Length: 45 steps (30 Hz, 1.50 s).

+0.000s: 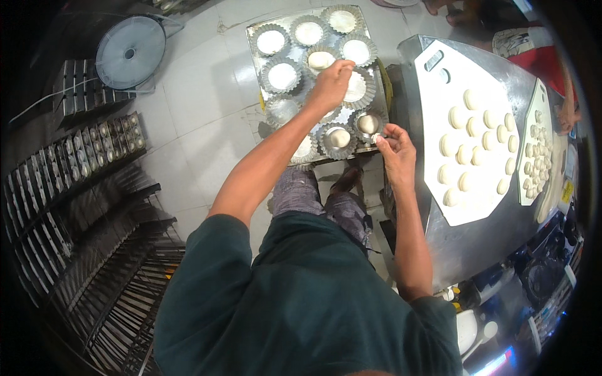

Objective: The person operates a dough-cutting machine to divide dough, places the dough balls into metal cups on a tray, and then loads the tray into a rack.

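Observation:
Fluted metal tins (281,76) stand in rows on a tray (256,59) in front of me. Several have a pale, flat white bottom. One far tin holds a round dough piece (320,60), and two near ones hold dough balls (339,138). My left hand (331,86) reaches over the middle tins, its fingers closed beside the far dough piece; what they hold, if anything, is hidden. At the tray's near right corner, my right hand (397,152) pinches a small white lump of dough (375,138) against the rim of a smooth-walled cup (367,124).
To my right, a metal table (448,250) carries a white board (439,94) with several dough rounds (475,126) and a second board (525,188) of smaller pieces. Another person's hand (567,118) is beyond it. Dark racks (75,156) and a round grey fan (130,53) stand left on the tiled floor.

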Motion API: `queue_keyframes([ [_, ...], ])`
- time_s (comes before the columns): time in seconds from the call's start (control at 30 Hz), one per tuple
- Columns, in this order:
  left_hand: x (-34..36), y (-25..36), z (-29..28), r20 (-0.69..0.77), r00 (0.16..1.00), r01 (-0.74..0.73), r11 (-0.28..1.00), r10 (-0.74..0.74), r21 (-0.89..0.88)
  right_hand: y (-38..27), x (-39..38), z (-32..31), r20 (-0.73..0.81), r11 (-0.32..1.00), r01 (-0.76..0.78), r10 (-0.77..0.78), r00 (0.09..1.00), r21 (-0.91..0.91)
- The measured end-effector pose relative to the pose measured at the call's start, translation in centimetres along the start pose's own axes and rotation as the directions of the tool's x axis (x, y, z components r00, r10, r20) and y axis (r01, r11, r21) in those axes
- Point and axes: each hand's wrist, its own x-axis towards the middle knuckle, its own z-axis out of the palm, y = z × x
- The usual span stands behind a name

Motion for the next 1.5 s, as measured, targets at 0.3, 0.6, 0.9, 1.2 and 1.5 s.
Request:
queue_keyframes([
  [0.3, 4.5, -1.6, 1.0, 0.027, 0.907, -0.372, 0.769, 0.421, 0.52, 0.5, 1.4, 1.3, -0.073, 0.996, -0.064, 0.069, 0.995, 0.058],
  [0.6, 17.7, -1.6, -3.8, 0.125, 0.898, -0.357, 0.534, 0.422, 0.766, -0.6, 3.9, 3.9, -0.015, 0.996, -0.043, 0.044, 0.999, 0.079],
  [0.9, 20.3, -1.0, -4.4, 0.3, 0.907, -0.42, 0.602, 0.294, 0.679, -1.3, 5.7, 4.3, -0.031, 0.994, -0.057, 0.06, 0.998, 0.091],
  [1.2, 18.5, 1.7, -5.6, 0.243, 0.827, -0.544, 0.611, 0.507, 0.576, -4.0, 10.0, 5.0, -0.054, 0.994, 0.113, -0.113, 0.992, 0.005],
  [1.5, 2.6, 8.0, -4.1, 0.034, 0.745, -0.627, 0.682, 0.666, 0.376, -11.4, 11.4, 4.9, -0.16, 0.939, 0.328, -0.342, 0.926, -0.109],
])
